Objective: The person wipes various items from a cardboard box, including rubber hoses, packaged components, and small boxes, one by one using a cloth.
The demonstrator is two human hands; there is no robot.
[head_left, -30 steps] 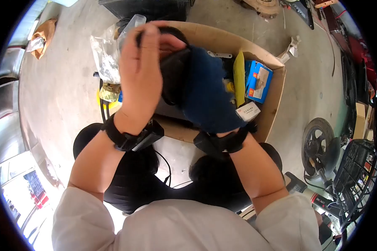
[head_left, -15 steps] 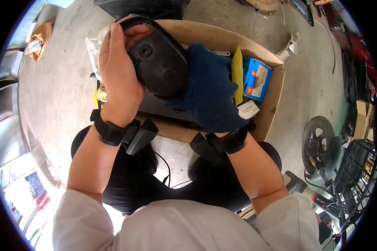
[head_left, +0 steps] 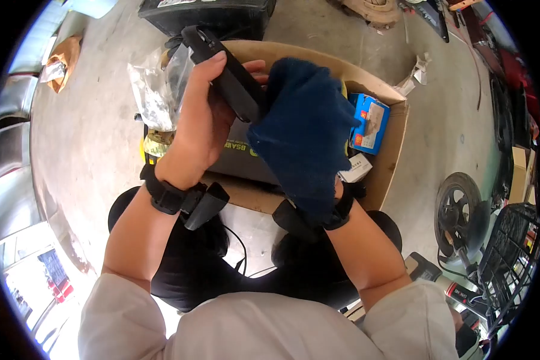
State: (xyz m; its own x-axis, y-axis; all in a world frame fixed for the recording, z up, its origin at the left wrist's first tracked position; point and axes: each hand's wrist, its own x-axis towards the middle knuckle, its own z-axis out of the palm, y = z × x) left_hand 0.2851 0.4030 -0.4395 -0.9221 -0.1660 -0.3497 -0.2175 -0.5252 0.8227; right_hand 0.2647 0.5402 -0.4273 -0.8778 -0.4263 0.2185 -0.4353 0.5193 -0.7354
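Observation:
My left hand (head_left: 207, 114) grips a black plastic part (head_left: 231, 78), with the thumb on its near side and fingertips showing behind it. The part is tilted edge-up above the cardboard box (head_left: 390, 150). A dark blue cloth (head_left: 309, 132) drapes over my right hand (head_left: 339, 187), of which only a little skin near the wrist shows; its fingers are hidden. The cloth meets the lower right end of the black part. Below them in the box lies a dark case (head_left: 243, 161) with yellow-green lettering.
Inside the box at right are a blue box (head_left: 370, 124) and a small white box (head_left: 356, 168). Clear plastic bags (head_left: 153, 96) hang at its left. Beyond stands a black crate (head_left: 207, 18); a wheel (head_left: 457, 210) is at the right.
The black part has turned from its broad face to its narrow edge. The cloth has come up and spread over the box's middle, and more of the lettered case shows.

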